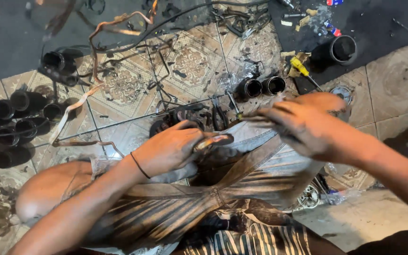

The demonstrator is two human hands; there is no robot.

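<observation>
Far left of frame: cluster of black cylindrical sleeves lying on the patterned floor tiles, tangled wires and metal strips above them.

Left hand, centre-left: closed around a small dark greasy part resting over the lap, on worn denim shorts. The part looks rigid and metal, probably light, and likely slippery with oil; best gripped around its body, as the hand has it.

Just above it, a dark round component and loose scrap on the tiles.

Centre: two short black tubes side by side.

Right hand, centre-right: motion-blurred, fingers partly curled; a thin tool tip shows at its left end, but I can't tell the grip for sure.

Upper right: yellow-handled screwdriver and a black cup-shaped housing on a dark mat.

Floor-level work area, dirty, cluttered, grease everywhere.
</observation>
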